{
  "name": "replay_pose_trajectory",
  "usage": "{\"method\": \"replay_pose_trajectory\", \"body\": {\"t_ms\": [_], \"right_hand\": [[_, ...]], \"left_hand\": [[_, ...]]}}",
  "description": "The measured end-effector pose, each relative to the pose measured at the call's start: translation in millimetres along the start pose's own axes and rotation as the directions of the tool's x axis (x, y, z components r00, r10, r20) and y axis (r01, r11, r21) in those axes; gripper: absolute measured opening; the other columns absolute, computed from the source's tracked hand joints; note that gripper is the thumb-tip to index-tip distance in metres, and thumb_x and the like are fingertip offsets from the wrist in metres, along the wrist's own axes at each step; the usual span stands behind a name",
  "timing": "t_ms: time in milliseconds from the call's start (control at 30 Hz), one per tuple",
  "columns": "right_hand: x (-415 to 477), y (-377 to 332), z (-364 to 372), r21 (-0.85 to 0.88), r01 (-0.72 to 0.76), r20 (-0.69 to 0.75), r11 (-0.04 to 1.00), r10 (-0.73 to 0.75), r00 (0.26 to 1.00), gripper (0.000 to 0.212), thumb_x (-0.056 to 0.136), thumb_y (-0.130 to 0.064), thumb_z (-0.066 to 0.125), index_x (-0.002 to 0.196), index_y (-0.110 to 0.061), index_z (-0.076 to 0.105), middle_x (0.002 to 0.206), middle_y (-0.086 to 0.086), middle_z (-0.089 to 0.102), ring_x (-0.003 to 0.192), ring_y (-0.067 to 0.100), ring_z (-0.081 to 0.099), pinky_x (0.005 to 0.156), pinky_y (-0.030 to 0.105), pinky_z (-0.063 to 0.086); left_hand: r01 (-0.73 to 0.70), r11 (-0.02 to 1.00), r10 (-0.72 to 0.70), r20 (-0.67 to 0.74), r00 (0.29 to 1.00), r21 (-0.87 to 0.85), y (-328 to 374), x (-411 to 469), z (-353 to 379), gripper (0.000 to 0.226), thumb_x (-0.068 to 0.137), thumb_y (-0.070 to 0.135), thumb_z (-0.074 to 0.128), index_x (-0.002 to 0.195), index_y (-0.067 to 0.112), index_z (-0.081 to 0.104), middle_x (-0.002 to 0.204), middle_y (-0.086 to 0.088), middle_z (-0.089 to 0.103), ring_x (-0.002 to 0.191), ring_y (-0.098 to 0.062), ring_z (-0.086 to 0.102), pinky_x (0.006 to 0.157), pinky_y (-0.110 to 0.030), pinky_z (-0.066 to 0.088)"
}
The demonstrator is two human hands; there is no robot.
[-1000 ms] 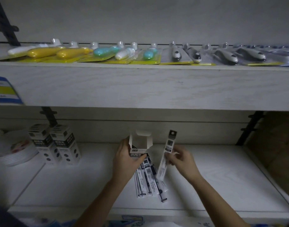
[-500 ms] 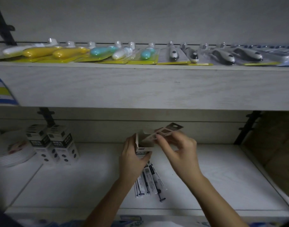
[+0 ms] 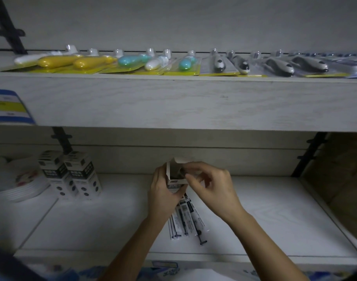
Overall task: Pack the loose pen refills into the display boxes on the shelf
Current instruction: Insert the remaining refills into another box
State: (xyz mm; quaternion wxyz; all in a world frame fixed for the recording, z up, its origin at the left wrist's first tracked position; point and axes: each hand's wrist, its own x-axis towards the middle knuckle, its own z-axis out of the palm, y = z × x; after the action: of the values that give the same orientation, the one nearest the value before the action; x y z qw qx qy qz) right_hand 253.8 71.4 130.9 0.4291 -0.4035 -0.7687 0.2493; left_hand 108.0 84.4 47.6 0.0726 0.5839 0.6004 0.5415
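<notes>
My left hand (image 3: 163,191) is wrapped around a small white box (image 3: 174,175) and holds it up with its top flap open. My right hand (image 3: 210,185) is just beside the box, and its fingers (image 3: 190,176) pinch something dark at the box's open mouth. It is too dim to see if that is a refill. Below the box, the loose refills (image 3: 185,218) lie in a bunch on the white shelf (image 3: 264,216), partly under my left arm. Right of the box the shelf is bare up to its side wall. Left of the box there is bare shelf too, then two shut boxes (image 3: 71,173) stand side by side, touching. Past them is a stack of plates (image 3: 17,183). Above the box a thick upper shelf (image 3: 173,102) hangs close overhead.
</notes>
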Motion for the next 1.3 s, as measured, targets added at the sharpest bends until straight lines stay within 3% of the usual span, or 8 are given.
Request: {"method": "replay_pose_trajectory", "body": {"t_ms": [133,233,400,500,600,767,1133,1300], "right_hand": [[-3,5,-6,0.16,-0.087,-0.094,0.983,0.103,0.99,0.032,0.077,-0.003,0.057,0.088,-0.03,0.069,0.077,-0.014,0.072,0.059,0.012,0.062,0.053,0.021,0.047],[-2,33,1,0.177,-0.196,-0.145,0.964,0.223,0.964,0.029,0.081,0.003,0.054,0.082,-0.024,0.067,0.077,-0.008,0.07,0.057,0.007,0.064,0.056,0.018,0.05],[-4,107,33,-0.184,-0.444,0.014,0.877,0.454,0.891,0.012,0.088,-0.013,0.058,0.095,-0.015,0.067,0.093,0.002,0.072,0.079,0.015,0.066,0.077,0.028,0.052],[-12,131,58,-0.301,-0.511,0.093,0.805,0.558,0.824,0.019,0.088,-0.027,0.061,0.101,-0.014,0.064,0.103,0.004,0.07,0.09,0.018,0.065,0.085,0.032,0.053],[-18,137,79,-0.386,-0.55,0.117,0.741,0.63,0.768,0.039,0.08,-0.047,0.066,0.105,-0.019,0.058,0.104,0.0,0.064,0.095,0.02,0.062,0.084,0.033,0.052],[-22,137,94,-0.474,-0.513,0.121,0.716,0.63,0.767,0.036,0.079,-0.051,0.065,0.096,-0.022,0.056,0.099,-0.002,0.061,0.091,0.017,0.06,0.079,0.032,0.053],[-11,142,96,-0.193,-0.747,0.201,0.636,0.771,0.604,0.017,0.082,-0.035,0.067,0.085,-0.019,0.066,0.093,0.001,0.07,0.081,0.015,0.063,0.069,0.024,0.046],[-13,146,85,-0.019,-0.795,0.158,0.606,0.787,0.596,0.008,0.084,-0.024,0.066,0.078,-0.02,0.062,0.093,0.001,0.068,0.088,0.018,0.062,0.08,0.028,0.047]], "left_hand": [[0.011,1.0,-0.011,-0.01,1.0,0.012,-4,-3,-5,0.063,0.063,0.027,0.083,0.116,0.009,0.055,0.108,-0.005,0.06,0.101,-0.018,0.057,0.079,-0.026,0.048],[0.025,1.0,-0.024,-0.028,0.999,0.009,-5,-5,-11,0.063,0.063,0.027,0.083,0.115,0.007,0.055,0.106,-0.006,0.06,0.099,-0.018,0.058,0.079,-0.025,0.047],[0.048,0.998,-0.047,-0.04,0.998,0.035,-8,-7,-21,0.06,0.061,0.023,0.083,0.112,0.007,0.056,0.102,-0.005,0.06,0.094,-0.016,0.057,0.074,-0.02,0.045],[0.06,0.998,-0.058,-0.039,0.998,0.036,-9,-11,-26,0.061,0.06,0.02,0.084,0.112,0.007,0.055,0.1,-0.003,0.059,0.092,-0.015,0.057,0.073,-0.021,0.045],[0.071,0.997,-0.069,-0.037,0.997,0.044,-10,-15,-28,0.06,0.06,0.02,0.085,0.111,0.008,0.056,0.095,0.005,0.054,0.089,-0.014,0.057,0.071,-0.021,0.047],[0.103,0.994,-0.102,-0.026,0.994,0.042,-14,-20,-33,0.055,0.06,0.023,0.084,0.106,0.011,0.055,0.092,0.006,0.054,0.084,-0.016,0.062,0.068,-0.028,0.055],[0.108,0.992,-0.106,-0.039,0.994,0.059,-19,-25,-35,0.056,0.061,0.021,0.084,0.106,0.015,0.053,0.097,0.001,0.057,0.086,-0.019,0.062,0.07,-0.041,0.057],[0.107,0.994,-0.104,-0.102,0.989,0.021,-16,-22,-32,0.058,0.063,0.02,0.083,0.112,0.012,0.054,0.1,0.004,0.053,0.09,-0.014,0.059,0.072,-0.02,0.051]]}}
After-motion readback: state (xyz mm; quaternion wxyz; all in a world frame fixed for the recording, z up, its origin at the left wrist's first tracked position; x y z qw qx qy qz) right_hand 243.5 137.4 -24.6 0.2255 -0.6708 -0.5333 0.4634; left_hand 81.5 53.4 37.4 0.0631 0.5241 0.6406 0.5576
